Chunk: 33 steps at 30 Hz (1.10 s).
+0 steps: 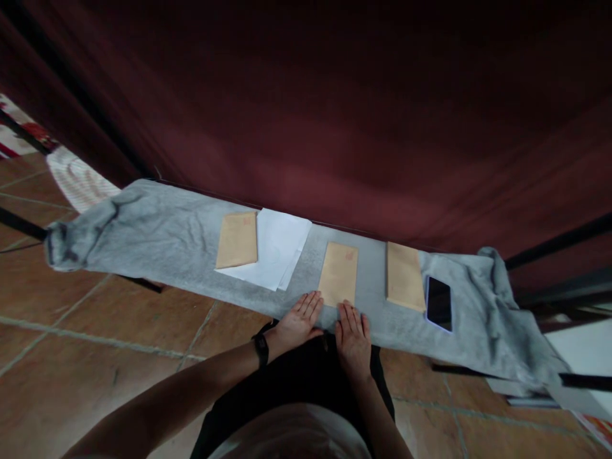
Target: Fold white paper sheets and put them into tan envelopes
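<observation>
Had the middle envelope (338, 273) lying flat on the gray cloth (162, 239) over the narrow table, a small red mark near its top right corner. Rested both hands palm down and apart at its near end, open and flat, gripping nothing: set the fingertips of the left hand (296, 320) at the near left corner, those of the right hand (354, 339) at the near edge toward the right. Wore a black band (261, 349) on the left wrist. Had white papers (280, 245) off to the left, partly under the left envelope (238, 240); to the right, the right envelope (405, 275) and, just beside it, a dark-screened phone (438, 303). Faced a dark red curtain (306, 146) beyond the table, above a floor (138, 376) of brown tiles.
</observation>
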{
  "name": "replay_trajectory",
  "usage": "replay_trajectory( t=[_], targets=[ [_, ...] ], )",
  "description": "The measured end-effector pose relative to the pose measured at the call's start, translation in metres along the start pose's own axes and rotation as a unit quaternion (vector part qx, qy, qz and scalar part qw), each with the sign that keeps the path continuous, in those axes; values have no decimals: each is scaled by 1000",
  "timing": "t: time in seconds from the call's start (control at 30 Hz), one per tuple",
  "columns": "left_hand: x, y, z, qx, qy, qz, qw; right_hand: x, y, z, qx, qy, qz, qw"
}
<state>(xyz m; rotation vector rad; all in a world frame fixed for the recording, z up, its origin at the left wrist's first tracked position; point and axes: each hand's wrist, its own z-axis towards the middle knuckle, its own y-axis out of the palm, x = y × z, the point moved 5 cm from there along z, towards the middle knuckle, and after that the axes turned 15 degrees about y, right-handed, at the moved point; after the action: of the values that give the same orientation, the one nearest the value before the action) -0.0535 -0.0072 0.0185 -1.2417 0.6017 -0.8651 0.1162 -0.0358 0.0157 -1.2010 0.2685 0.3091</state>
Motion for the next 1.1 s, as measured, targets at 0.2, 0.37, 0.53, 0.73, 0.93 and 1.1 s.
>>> replay_trajectory(
  t=[0.2, 0.37, 0.53, 0.73, 0.93, 1.1],
  targets=[
    [-6, -16, 12, 51, -27, -7, 998, -3, -1, 1, 3, 15, -1, 1000],
    [5, -7, 63, 55, 16, -54, 997, -7, -2, 2, 25, 32, 4, 999],
    [-15, 15, 108, 15, 13, -78, 997, -12, -1, 3, 7, 29, 13, 999],
    [-56, 27, 151, 34, 0, -55, 998, -10, -5, 9, 31, 70, 29, 997],
    [-84, 37, 190, 37, -41, -51, 997, -10, -6, 12, 24, 68, 16, 997],
    [-97, 40, 203, 11, -67, -38, 997, -10, -5, 12, 17, 68, 5, 998]
  ],
)
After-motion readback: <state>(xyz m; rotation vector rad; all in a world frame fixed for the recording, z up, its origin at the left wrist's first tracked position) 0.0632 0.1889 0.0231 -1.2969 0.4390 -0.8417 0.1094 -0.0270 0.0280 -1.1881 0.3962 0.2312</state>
